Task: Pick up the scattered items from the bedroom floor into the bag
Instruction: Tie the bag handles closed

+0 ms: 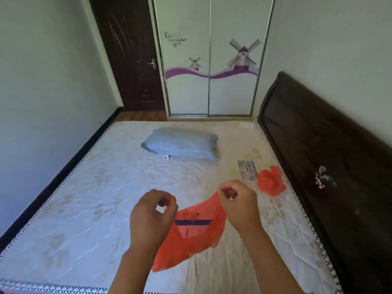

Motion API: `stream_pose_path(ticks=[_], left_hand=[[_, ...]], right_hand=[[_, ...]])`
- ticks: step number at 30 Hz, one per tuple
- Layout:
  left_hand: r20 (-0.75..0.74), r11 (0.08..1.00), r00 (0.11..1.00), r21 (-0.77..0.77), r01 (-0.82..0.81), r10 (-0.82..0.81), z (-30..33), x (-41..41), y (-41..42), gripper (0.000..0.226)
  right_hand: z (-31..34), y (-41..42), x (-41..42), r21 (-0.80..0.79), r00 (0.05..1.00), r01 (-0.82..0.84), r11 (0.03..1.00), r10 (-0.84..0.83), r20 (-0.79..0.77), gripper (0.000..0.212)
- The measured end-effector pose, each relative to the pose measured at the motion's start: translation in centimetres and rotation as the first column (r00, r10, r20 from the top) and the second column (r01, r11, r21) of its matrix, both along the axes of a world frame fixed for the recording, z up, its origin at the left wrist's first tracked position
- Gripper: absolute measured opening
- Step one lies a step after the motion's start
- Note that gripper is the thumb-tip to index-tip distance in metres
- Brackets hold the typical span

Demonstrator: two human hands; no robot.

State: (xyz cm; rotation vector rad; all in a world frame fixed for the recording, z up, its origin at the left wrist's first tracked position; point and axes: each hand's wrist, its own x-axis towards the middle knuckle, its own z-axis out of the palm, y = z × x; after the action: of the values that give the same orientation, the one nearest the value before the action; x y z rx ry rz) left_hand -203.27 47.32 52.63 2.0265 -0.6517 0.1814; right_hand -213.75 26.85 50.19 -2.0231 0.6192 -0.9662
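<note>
Two hands: your left hand (153, 209) & right hand (237, 201) each pinch the red bag (197, 234) mouth, held above the mattress (95, 198) near its front edge. Contents unclear. 2nd red bag (271, 181) lies crumpled by headboard-side edge.

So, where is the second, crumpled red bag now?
The crumpled red bag lies on the mattress near the headboard, beside a flat printed packet, beyond the right hand.

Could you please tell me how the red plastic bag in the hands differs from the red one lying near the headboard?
The held bag hangs spread open, pinched by the left hand and right hand; the other bag lies crumpled, untouched, on the mattress. The held bag shows a dark printed stripe. Both are thin red plastic.
</note>
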Motion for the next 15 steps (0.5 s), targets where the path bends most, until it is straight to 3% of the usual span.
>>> stream_pose_path(ticks=[15], left_hand=[[-0.006,0.980,0.981,-0.027,-0.196,0.196,-1.8,13.5,23.5,0.022]], right_hand=[[1.6,25.0,18.2,0.000,0.930,-0.363,0.932,0.362,-0.057,0.028]])
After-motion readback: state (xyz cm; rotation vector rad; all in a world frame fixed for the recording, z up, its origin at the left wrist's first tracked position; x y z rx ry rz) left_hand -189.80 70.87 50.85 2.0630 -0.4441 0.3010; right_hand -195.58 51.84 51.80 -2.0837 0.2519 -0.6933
